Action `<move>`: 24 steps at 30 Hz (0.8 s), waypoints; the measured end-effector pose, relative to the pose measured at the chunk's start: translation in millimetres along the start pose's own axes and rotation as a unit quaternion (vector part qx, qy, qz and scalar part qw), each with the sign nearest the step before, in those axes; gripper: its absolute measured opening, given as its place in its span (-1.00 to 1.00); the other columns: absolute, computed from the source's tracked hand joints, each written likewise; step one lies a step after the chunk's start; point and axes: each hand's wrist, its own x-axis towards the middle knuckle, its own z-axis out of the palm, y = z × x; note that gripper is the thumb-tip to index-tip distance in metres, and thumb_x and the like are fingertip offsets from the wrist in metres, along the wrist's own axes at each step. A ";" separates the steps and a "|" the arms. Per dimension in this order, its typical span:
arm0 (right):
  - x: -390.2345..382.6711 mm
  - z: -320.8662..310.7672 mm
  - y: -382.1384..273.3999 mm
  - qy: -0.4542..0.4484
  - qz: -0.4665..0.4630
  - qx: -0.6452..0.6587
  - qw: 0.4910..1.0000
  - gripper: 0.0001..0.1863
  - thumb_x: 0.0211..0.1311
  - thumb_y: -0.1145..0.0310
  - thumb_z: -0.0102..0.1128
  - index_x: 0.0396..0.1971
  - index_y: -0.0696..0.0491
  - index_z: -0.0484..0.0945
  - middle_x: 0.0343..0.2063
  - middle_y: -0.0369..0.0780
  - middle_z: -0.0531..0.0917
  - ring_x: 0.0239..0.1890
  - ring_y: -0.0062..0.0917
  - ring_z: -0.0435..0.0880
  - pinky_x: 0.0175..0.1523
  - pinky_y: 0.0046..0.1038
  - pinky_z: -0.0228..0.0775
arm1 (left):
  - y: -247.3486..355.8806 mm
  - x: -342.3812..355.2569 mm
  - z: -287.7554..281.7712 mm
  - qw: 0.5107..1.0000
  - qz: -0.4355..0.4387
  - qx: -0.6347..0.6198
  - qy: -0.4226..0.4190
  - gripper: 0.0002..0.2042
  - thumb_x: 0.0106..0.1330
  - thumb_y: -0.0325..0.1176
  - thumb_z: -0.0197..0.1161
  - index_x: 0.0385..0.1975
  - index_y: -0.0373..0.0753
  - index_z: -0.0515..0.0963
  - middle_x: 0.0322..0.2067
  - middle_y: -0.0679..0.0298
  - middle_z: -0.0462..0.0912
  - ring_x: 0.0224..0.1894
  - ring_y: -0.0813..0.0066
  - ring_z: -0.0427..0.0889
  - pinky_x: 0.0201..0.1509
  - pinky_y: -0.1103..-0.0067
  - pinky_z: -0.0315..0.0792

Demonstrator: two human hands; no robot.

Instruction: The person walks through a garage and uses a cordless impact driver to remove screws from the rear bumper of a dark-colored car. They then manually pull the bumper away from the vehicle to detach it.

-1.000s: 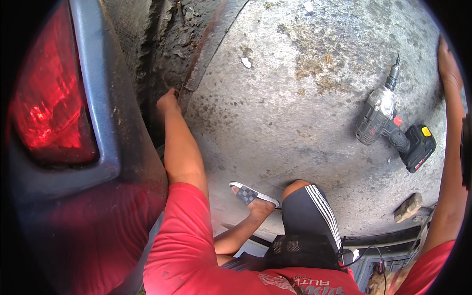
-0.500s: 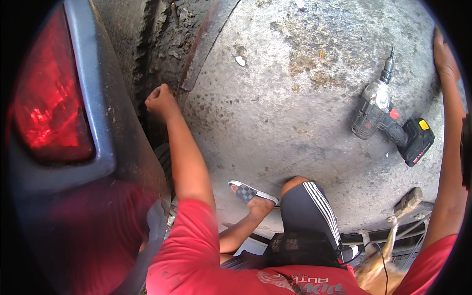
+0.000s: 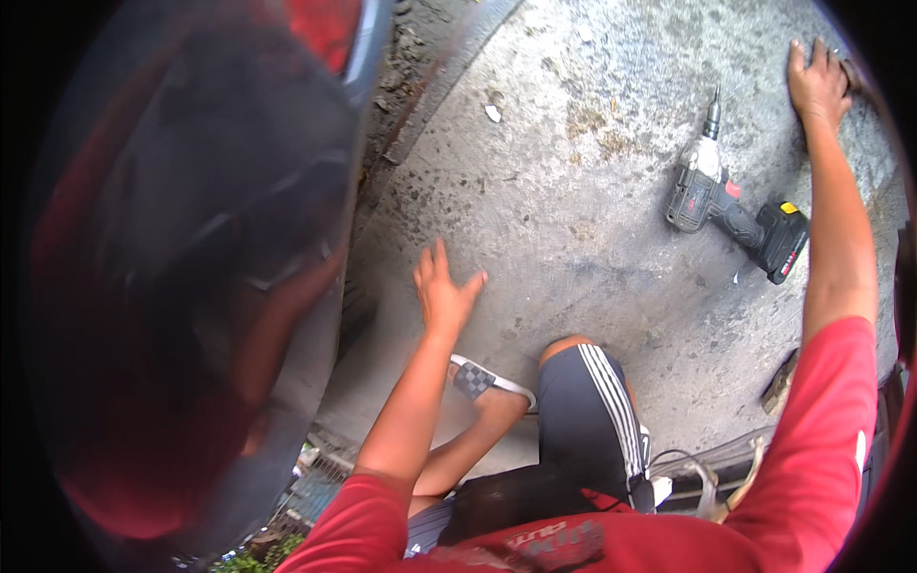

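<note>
My left hand (image 3: 446, 291) has its fingers spread above the concrete slab (image 3: 573, 239), beside the dark vehicle body on the left, touching nothing that I can make out. Toward the upper right, my right hand (image 3: 820, 86) rests with fingers apart on the concrete, by a dark object at the rim that I cannot make out. Between them, nearer the right one, a black and silver cordless power tool (image 3: 707, 191) lies on its side, a long metal bit at its tip and a battery (image 3: 778, 244) at its base.
The dark vehicle body (image 3: 191, 239), red tail light (image 3: 315, 24) at top, fills the left. A metal strip (image 3: 439, 81) edges a rough dirt gap. A block (image 3: 778, 382) lies at right, near blurred pale animal legs (image 3: 745, 487). My bent knee and sandalled foot (image 3: 492, 387) are below.
My left hand has left the gap by the metal strip, moving down and right, and opened. My view has turned, so more dark bodywork shows. My right hand appears further in from the rim.
</note>
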 end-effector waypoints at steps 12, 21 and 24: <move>-113.4 -142.6 14.4 -0.377 -0.046 0.034 0.925 0.05 0.26 -0.21 0.32 0.63 -0.28 -0.04 0.63 -0.03 -0.06 0.64 0.04 -0.11 0.61 0.01 0.01 | -38.8 -43.2 25.5 0.994 -0.019 0.080 -0.073 -0.33 0.23 -0.28 0.42 0.38 -0.28 0.40 0.29 0.00 0.52 0.25 -0.17 0.54 0.28 0.17 0.52; -62.2 -203.0 -35.0 -0.520 0.059 -0.005 0.852 0.11 0.22 -0.19 0.39 0.64 -0.31 -0.10 0.64 -0.06 -0.11 0.60 0.06 0.06 0.57 0.01 0.10 | -190.2 -210.2 -80.7 0.958 -0.142 0.112 -0.225 -0.35 0.01 0.23 0.57 -0.20 -0.30 0.74 -0.18 -0.02 0.78 -0.08 -0.05 0.74 0.04 0.25 0.60; -77.2 -184.6 -6.1 -0.543 0.072 0.086 0.832 0.06 0.19 -0.30 0.34 0.60 -0.21 0.10 0.60 -0.04 0.06 0.60 0.02 0.09 0.50 0.25 0.08 | -273.1 -261.5 -105.7 0.971 -0.136 -0.063 -0.185 -0.59 0.19 -0.08 0.56 -0.18 -0.32 0.74 -0.28 0.08 0.80 -0.26 0.23 0.76 -0.07 0.42 0.61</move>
